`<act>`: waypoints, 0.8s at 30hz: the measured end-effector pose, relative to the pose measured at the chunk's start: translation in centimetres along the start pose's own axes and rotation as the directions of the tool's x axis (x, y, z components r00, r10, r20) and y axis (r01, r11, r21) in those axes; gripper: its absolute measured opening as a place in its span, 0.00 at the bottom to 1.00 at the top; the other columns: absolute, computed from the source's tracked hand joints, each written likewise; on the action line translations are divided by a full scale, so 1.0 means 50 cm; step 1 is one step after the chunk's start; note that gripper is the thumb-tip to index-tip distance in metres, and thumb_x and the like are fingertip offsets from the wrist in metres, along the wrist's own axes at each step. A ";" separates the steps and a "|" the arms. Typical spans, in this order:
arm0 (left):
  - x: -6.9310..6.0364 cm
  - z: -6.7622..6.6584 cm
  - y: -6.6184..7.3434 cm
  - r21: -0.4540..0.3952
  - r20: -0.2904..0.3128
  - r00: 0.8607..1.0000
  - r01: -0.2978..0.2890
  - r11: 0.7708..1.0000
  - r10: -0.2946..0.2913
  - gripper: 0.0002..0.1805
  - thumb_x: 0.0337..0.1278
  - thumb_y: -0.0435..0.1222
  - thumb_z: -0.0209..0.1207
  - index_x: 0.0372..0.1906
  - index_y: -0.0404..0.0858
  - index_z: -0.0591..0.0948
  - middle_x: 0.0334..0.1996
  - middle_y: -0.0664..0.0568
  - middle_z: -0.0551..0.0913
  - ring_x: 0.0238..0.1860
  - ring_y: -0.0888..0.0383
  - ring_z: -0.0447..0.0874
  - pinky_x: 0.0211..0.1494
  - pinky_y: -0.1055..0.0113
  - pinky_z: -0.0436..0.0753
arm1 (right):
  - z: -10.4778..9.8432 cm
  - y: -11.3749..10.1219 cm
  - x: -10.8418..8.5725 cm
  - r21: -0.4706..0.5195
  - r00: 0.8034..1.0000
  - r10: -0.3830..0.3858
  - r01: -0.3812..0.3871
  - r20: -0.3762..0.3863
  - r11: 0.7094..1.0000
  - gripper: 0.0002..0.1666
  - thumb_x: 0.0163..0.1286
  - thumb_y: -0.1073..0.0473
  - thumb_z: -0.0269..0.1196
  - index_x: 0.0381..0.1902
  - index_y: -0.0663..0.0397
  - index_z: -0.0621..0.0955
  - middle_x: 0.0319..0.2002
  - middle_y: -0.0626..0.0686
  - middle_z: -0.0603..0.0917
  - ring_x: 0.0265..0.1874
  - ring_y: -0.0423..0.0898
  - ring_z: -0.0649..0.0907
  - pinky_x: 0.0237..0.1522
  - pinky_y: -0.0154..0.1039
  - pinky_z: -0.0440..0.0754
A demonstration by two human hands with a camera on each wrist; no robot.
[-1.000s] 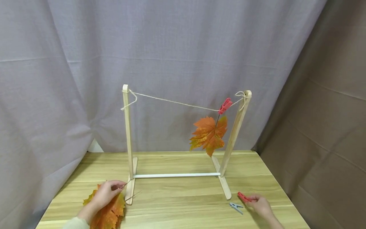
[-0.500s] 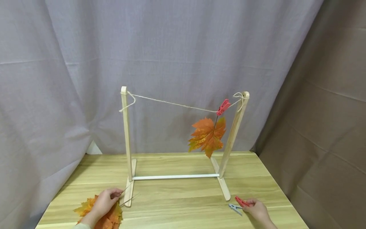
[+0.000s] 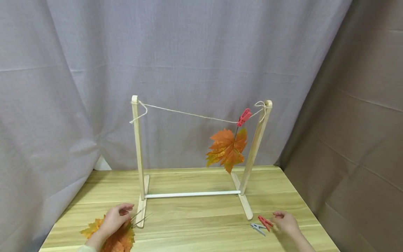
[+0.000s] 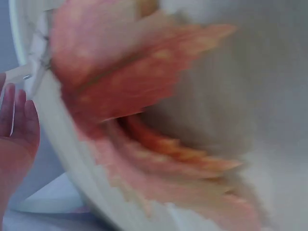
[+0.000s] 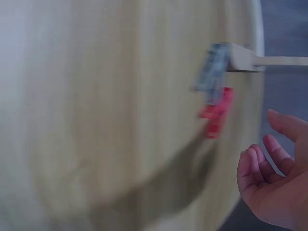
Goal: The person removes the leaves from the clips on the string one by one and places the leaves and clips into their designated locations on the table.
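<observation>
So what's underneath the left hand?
Below the left hand are orange leaves on the table, with two stems poking out toward the stand. The hand and forearm hide part of the leaves, so I can't count them.

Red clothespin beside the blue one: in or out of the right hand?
Out. The red clothespin lies on the table; the right wrist view shows the right hand apart from it.

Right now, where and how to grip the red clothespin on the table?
The red clothespin: likely best by its splayed ends, pinched together by the right hand from the person's right. Those ends spread toward that hand, and the blue clothespin lies close on the other side.
</observation>
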State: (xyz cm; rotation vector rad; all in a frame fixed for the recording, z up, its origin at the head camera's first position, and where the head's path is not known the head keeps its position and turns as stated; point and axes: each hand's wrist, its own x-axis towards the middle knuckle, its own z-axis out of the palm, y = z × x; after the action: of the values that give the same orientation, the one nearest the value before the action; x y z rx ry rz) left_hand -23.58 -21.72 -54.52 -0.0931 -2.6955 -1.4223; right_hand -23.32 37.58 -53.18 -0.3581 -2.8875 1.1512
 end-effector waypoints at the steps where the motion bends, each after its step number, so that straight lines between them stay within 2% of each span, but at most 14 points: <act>1: 0.003 -0.004 0.008 -0.021 -0.008 1.000 0.006 1.000 -0.006 0.16 0.49 0.24 0.61 0.46 0.26 0.80 0.39 0.38 0.84 0.34 0.62 0.81 0.38 0.73 0.80 | -0.012 -0.010 0.003 0.006 1.000 -0.008 0.008 0.005 1.000 0.26 0.57 0.61 0.64 0.47 0.78 0.75 0.33 0.59 0.81 0.29 0.41 0.76 0.29 0.33 0.75; 4: 0.014 -0.019 0.036 -0.074 -0.019 1.000 0.003 0.997 -0.004 0.17 0.51 0.26 0.61 0.49 0.27 0.79 0.42 0.36 0.83 0.35 0.65 0.80 0.38 0.74 0.79 | -0.051 -0.045 0.010 0.057 1.000 -0.012 0.010 0.023 0.998 0.28 0.61 0.59 0.63 0.52 0.77 0.72 0.36 0.58 0.81 0.31 0.39 0.77 0.30 0.33 0.77; 9: 0.031 -0.044 0.095 -0.127 -0.005 0.999 -0.049 0.991 0.049 0.20 0.53 0.29 0.62 0.52 0.27 0.77 0.45 0.37 0.82 0.40 0.62 0.81 0.39 0.74 0.79 | -0.120 -0.118 0.016 0.125 0.997 -0.076 0.073 0.019 0.989 0.30 0.65 0.57 0.61 0.55 0.76 0.70 0.38 0.54 0.82 0.31 0.32 0.77 0.36 0.36 0.81; 12: 0.043 -0.055 0.138 -0.148 0.015 0.994 -0.108 0.983 0.112 0.21 0.54 0.30 0.61 0.54 0.27 0.76 0.46 0.36 0.82 0.43 0.56 0.81 0.42 0.74 0.79 | -0.157 -0.160 0.019 0.154 0.991 -0.129 0.126 0.013 0.980 0.30 0.66 0.55 0.60 0.55 0.75 0.70 0.36 0.47 0.82 0.31 0.27 0.76 0.37 0.34 0.81; 15: 0.057 -0.064 0.182 -0.158 0.036 0.982 -0.178 0.971 0.186 0.21 0.55 0.31 0.61 0.54 0.27 0.76 0.47 0.36 0.81 0.45 0.51 0.81 0.45 0.73 0.79 | -0.191 -0.201 0.025 0.187 0.983 -0.183 0.179 0.005 0.966 0.30 0.66 0.53 0.60 0.54 0.74 0.71 0.34 0.36 0.80 0.32 0.23 0.75 0.37 0.31 0.81; 18: 0.072 -0.069 0.223 -0.163 0.061 0.967 -0.233 0.959 0.246 0.21 0.55 0.32 0.61 0.54 0.28 0.76 0.48 0.37 0.81 0.47 0.49 0.80 0.46 0.73 0.78 | -0.225 -0.247 0.030 0.213 0.973 -0.231 0.228 -0.013 0.950 0.30 0.67 0.50 0.60 0.54 0.72 0.71 0.31 0.29 0.77 0.32 0.24 0.76 0.37 0.29 0.81; 21: 0.087 -0.071 0.265 -0.179 0.081 0.956 -0.265 0.947 0.283 0.22 0.55 0.32 0.61 0.55 0.29 0.75 0.50 0.37 0.80 0.50 0.46 0.79 0.48 0.72 0.78 | -0.255 -0.295 0.029 0.225 0.959 -0.279 0.280 -0.037 0.933 0.28 0.66 0.49 0.60 0.53 0.68 0.72 0.31 0.27 0.75 0.33 0.25 0.76 0.36 0.28 0.81; 24: 0.102 -0.070 0.310 -0.194 0.096 0.944 -0.292 0.937 0.314 0.23 0.55 0.32 0.61 0.56 0.29 0.74 0.53 0.36 0.79 0.52 0.43 0.78 0.53 0.65 0.79 | -0.282 -0.344 0.027 0.256 0.942 -0.329 0.335 -0.069 0.907 0.19 0.66 0.51 0.61 0.48 0.57 0.75 0.32 0.27 0.76 0.34 0.24 0.77 0.35 0.27 0.81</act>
State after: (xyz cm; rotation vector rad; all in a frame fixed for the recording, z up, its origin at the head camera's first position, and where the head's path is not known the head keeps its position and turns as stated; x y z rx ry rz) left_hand -26.98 -15.79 -39.28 -0.6049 -2.4955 -1.5961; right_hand -26.84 35.30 -31.29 0.1232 -2.5830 1.4218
